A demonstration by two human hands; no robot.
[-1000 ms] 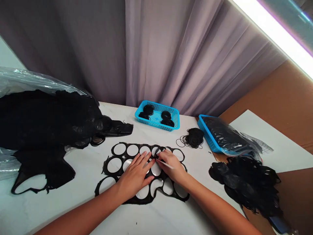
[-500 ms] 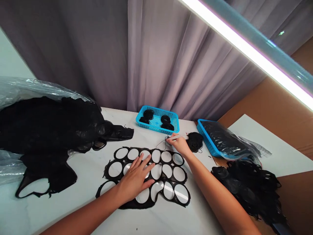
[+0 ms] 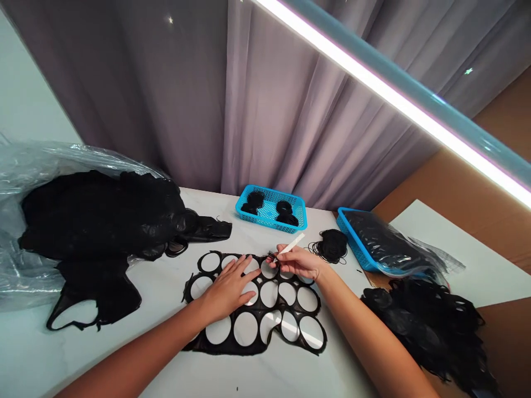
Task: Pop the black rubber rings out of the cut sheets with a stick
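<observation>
A black rubbery sheet (image 3: 253,349) with rows of round holes lies on the white table. My left hand (image 3: 232,287) rests flat on it, fingers spread over the holes. Above the sheet's far edge, my right hand (image 3: 299,262) pinches a slim white pen-like tool (image 3: 292,243), whose upper end points up and right. Some thin black strands (image 3: 271,256) show at my right fingertips; whether they are gripped or hang on the tool I cannot tell. Just right of that hand is a pile of thin black rings (image 3: 333,245) on the table.
A blue basket (image 3: 271,223) with bundles of black rings stands at the back. Another blue basket (image 3: 357,243) holds a bagged black stack at the right. Black sheets (image 3: 99,213) are heaped on clear plastic at the left, and black scraps (image 3: 427,326) at the right. A lit tube crosses overhead.
My right hand has come from beyond the sheet's far edge back over its top row, with the white tool tilted more upright. My left hand stays flat on the sheet; the view has shifted slightly.
</observation>
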